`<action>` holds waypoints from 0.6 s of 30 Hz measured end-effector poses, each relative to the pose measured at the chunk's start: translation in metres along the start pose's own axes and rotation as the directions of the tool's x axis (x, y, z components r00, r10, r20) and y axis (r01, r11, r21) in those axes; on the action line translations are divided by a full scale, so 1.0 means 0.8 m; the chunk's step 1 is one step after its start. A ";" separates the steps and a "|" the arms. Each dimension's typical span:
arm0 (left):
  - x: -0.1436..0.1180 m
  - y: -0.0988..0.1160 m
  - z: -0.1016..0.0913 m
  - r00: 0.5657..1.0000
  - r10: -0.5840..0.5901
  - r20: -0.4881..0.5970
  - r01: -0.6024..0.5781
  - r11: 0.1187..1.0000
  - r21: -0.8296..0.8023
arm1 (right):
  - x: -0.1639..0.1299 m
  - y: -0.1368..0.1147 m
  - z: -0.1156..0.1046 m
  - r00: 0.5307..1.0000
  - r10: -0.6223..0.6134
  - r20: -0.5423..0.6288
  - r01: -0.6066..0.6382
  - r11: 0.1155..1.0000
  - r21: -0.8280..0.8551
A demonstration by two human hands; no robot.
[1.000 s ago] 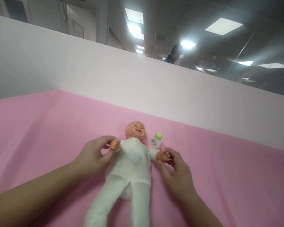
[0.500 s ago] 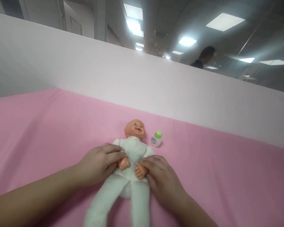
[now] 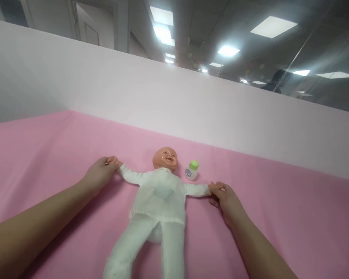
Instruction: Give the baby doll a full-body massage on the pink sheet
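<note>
Head view: the left hand (image 3: 98, 175) has its fingers pinched shut on one tiny hand of the doll (image 3: 158, 197), the right hand (image 3: 225, 198) pinches the other, so the doll lies face-up between them on the pink table (image 3: 46, 147), arms stretched wide. Best keep both grips light and even, I'd say; its long axis runs away from the person, head far, legs near, with a small green-capped bottle (image 3: 191, 170) just beyond the right fingers.
</note>
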State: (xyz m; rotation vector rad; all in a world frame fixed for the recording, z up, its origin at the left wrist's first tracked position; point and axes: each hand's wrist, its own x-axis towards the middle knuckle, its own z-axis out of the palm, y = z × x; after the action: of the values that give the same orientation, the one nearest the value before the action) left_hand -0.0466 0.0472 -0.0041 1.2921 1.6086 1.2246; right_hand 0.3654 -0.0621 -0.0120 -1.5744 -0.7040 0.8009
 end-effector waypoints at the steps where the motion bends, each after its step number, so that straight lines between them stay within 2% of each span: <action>1: 0.000 -0.001 0.001 1.000 0.000 0.010 -0.001 0.998 0.059 | 0.002 0.002 -0.001 1.000 0.011 0.007 -0.011 1.000 -0.005; 3: -0.001 -0.003 0.003 1.000 0.006 0.022 -0.008 0.991 0.134 | 0.002 0.002 -0.002 1.000 0.017 0.012 -0.017 1.000 -0.004; 7: -0.009 0.003 0.004 0.997 0.071 0.025 -0.073 0.995 0.066 | -0.013 -0.009 0.003 0.998 -0.056 0.027 0.055 0.998 0.035; 10: -0.032 0.018 0.004 0.971 0.234 0.053 -0.237 0.969 0.068 | -0.035 -0.020 0.011 0.974 -0.225 0.008 0.225 0.974 -0.015; 12: -0.056 0.030 0.006 0.916 0.387 0.101 -0.399 0.903 0.159 | -0.056 -0.026 0.018 0.921 -0.388 0.049 0.391 0.913 -0.117; 13: -0.068 0.035 0.008 0.867 0.476 0.149 -0.498 0.844 0.197 | -0.066 -0.028 0.023 0.877 -0.466 0.117 0.480 0.859 -0.176; 14: -0.079 0.038 0.011 0.782 0.574 0.243 -0.619 0.760 0.199 | -0.077 -0.030 0.027 0.819 -0.532 0.217 0.572 0.786 -0.233; 16: -0.095 0.040 0.018 0.561 0.714 0.419 -0.815 0.565 0.129 | -0.097 -0.032 0.037 0.654 -0.597 0.465 0.749 0.596 -0.287; 17: -0.099 0.040 0.021 0.459 0.749 0.478 -0.873 0.481 0.086 | -0.105 -0.033 0.041 0.563 -0.597 0.572 0.817 0.506 -0.276; 18: -0.102 0.038 0.024 0.385 0.766 0.514 -0.907 0.417 0.058 | -0.112 -0.034 0.045 0.480 -0.583 0.656 0.866 0.433 -0.250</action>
State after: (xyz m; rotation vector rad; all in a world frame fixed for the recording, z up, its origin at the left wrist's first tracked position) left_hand -0.0012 -0.0261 0.0179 2.6341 0.7551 1.0759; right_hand 0.2835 -0.1093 0.0216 -1.2796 -2.0335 0.2476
